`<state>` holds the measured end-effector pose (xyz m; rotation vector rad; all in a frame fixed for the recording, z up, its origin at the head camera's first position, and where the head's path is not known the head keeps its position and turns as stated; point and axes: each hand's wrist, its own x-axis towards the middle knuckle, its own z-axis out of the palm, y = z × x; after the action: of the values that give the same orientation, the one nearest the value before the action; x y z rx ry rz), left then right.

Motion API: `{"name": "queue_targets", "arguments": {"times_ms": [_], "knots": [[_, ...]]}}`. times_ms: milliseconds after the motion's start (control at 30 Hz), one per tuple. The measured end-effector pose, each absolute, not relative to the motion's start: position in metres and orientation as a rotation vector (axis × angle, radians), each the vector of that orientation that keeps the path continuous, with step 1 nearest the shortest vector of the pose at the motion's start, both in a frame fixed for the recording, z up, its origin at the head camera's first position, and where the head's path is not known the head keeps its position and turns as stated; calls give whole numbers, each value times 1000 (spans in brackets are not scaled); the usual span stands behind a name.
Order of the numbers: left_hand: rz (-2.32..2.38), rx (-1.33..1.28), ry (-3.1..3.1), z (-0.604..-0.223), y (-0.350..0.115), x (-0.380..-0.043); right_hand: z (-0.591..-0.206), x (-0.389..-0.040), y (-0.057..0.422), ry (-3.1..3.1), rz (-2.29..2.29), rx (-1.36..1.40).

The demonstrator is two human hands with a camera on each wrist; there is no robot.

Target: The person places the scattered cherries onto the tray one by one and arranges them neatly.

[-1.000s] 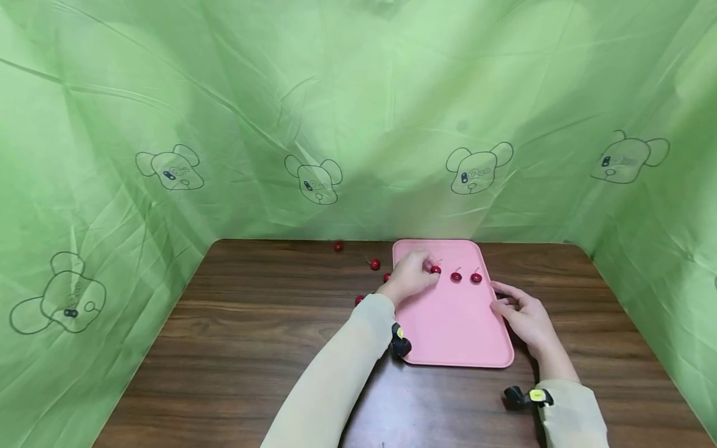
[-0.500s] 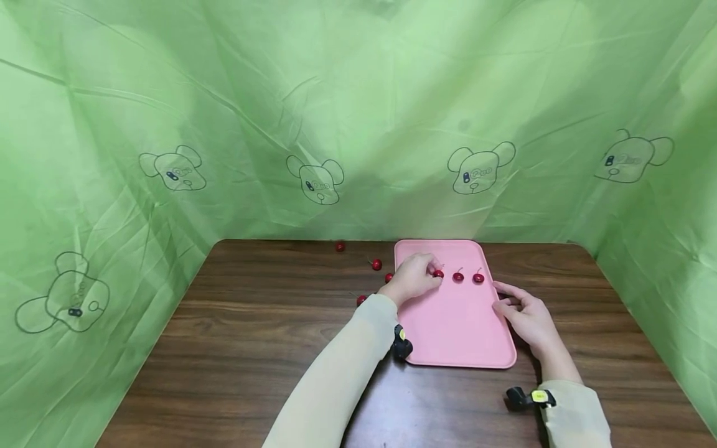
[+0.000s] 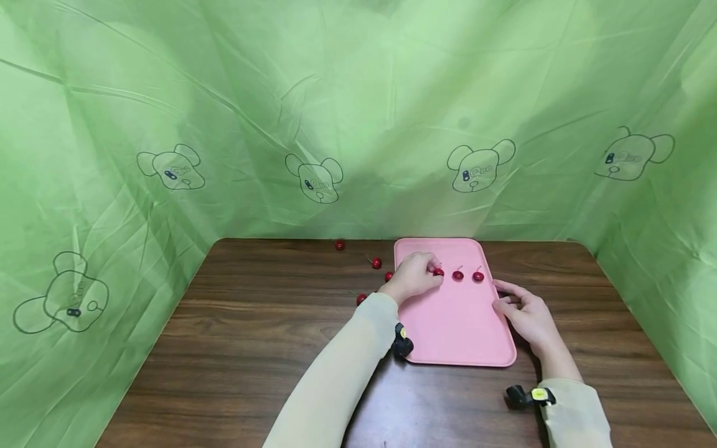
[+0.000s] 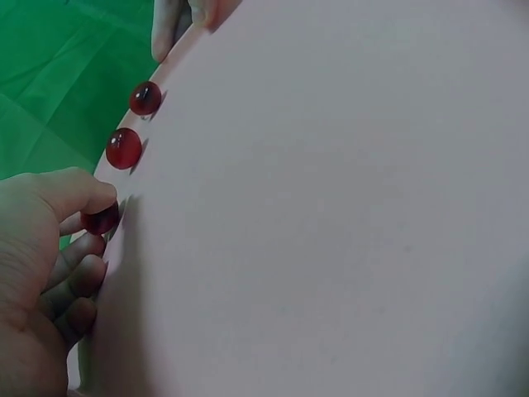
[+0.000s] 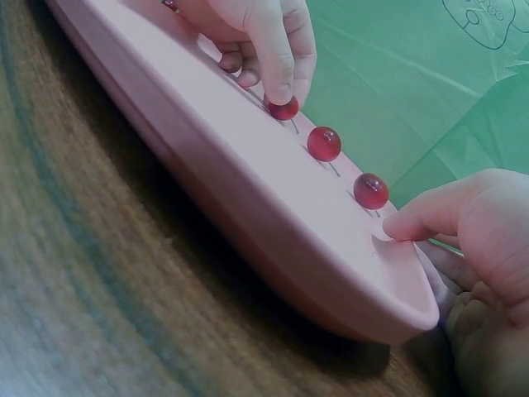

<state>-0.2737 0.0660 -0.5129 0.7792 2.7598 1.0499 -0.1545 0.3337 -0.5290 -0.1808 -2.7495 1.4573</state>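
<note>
Between thumb and fingertips, my left hand (image 3: 413, 277) pinches a cherry (image 3: 439, 272) low over the pink tray (image 3: 456, 330). To its right, a second cherry (image 3: 458, 275) and a third cherry (image 3: 478, 277) sit on the tray, stems up, roughly in a row. In the right wrist view the thumb covers part of the pinched cherry (image 5: 283, 108); whether it touches the tray I cannot tell. My right hand (image 3: 529, 318) grips the tray's right rim, thumb on the inner side, the other fingers outside and partly hidden.
Left of the tray, several more cherries lie on the brown wooden table (image 3: 252, 348), among them a far cherry (image 3: 339, 246) and a near cherry (image 3: 361, 299) beside my left sleeve. A green curtain (image 3: 381, 124) hangs behind and at both sides.
The pinched cherry has come slightly nearer to the person, closer into line with the other two on the tray. My right hand keeps its place on the rim.
</note>
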Motion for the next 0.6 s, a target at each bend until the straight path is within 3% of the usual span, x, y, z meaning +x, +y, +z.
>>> {"name": "queue_targets", "arguments": {"times_ms": [600], "knots": [[1031, 761, 2767, -508, 69, -269, -530, -155, 335, -2728, 1471, -152]]}}
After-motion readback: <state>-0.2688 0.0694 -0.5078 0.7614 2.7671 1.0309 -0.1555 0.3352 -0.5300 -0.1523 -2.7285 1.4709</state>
